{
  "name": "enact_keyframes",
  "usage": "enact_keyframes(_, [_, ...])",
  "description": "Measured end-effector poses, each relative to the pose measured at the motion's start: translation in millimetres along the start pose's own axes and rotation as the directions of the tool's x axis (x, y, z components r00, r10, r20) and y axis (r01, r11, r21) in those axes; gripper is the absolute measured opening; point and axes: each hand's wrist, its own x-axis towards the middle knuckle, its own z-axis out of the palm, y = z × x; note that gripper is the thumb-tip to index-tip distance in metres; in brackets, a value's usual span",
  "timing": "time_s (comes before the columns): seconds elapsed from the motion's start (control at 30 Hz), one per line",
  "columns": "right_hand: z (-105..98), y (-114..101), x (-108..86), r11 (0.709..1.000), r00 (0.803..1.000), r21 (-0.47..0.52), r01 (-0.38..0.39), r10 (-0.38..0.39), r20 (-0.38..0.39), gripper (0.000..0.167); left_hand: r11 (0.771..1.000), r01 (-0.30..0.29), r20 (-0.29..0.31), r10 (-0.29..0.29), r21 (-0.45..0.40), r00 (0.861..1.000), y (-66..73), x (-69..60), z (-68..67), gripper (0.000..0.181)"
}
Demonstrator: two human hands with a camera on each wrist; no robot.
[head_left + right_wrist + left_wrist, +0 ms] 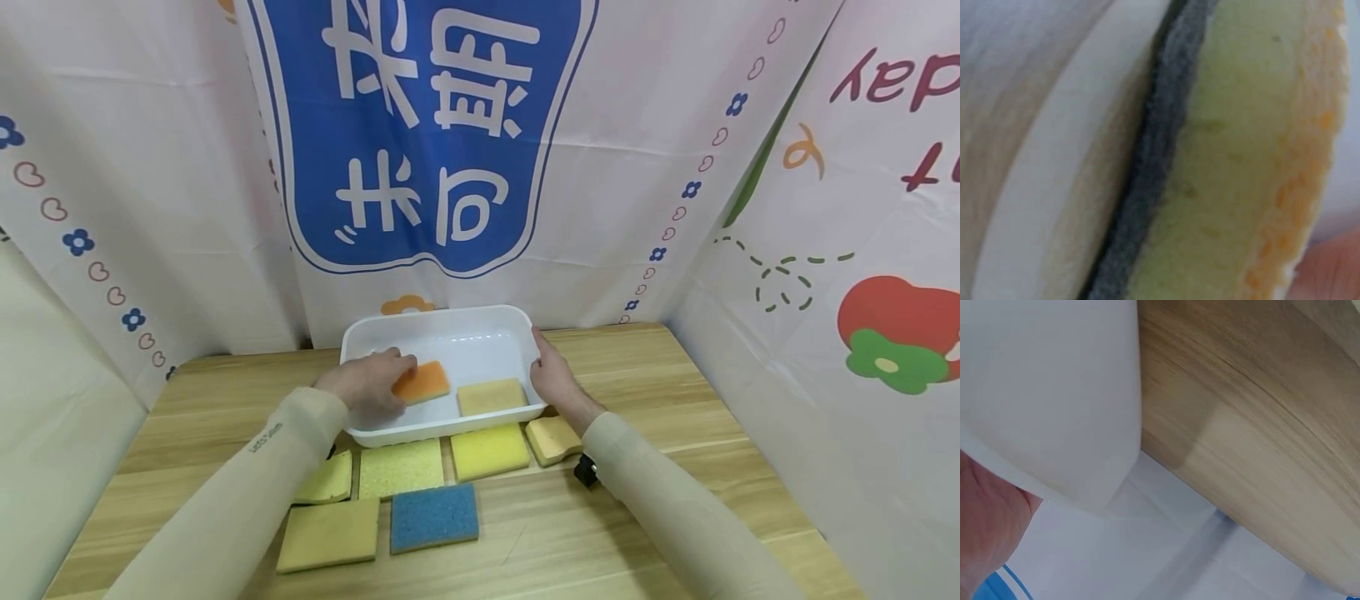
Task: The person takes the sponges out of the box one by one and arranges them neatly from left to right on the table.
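Note:
In the head view, a white plastic tray (480,325) stands toward the back of the wooden table. My left hand (367,382) reaches over its left side, fingers curled at the left end of an orange sponge (426,381) inside. A tan sponge (491,397) lies in the tray's front right part. At the tray's right end, my right hand (553,372) grips the rim. From below, the left wrist view has the tray's outer wall (1047,381) and part of my left hand (991,519); its fingers are hidden there. A layered sponge (1235,137) fills much of the right wrist view.
Before the tray lie a pale yellow sponge (401,468), a bright yellow sponge (490,451), a wavy sponge (553,439) and a yellow sponge (330,481). Nearer are a mustard sponge (330,535) and a blue sponge (434,517). Printed cloth (637,100) hangs behind the table (675,500).

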Motion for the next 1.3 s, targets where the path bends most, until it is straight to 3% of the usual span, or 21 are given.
enact_keyframes(0.23, [0.3,0.4,0.4,1.000,1.000,-0.008,0.006,-0.006,0.000,0.073,1.000,-0.002,-0.015,0.002,0.010,1.000,11.5,-11.8,6.1,0.058])
enact_keyframes(0.6, [0.7,0.4,1.2,1.000,1.000,0.001,0.008,-0.008,0.002,0.072,0.994,-0.100,0.051,0.097,0.053,0.994,19.4,-8.2,-2.7,0.046])
enact_keyframes(0.87, [0.7,1.0,1.1,1.000,1.000,0.015,0.011,-0.011,0.003,0.072,0.980,-0.189,-0.022,0.191,0.069,0.981,28.9,-14.9,-5.6,0.046])
enact_keyframes(1.07, [-0.2,-1.1,-0.1,1.000,1.000,0.014,0.008,-0.009,0.008,0.073,0.976,-0.208,-0.064,0.213,0.069,0.975,39.0,-28.6,-9.8,0.045])
enact_keyframes(1.3, [-0.5,0.2,0.0,1.000,1.000,0.005,0.011,-0.011,0.011,0.073,0.968,-0.238,-0.098,0.245,0.075,0.965,60.1,-44.7,-9.4,0.044])
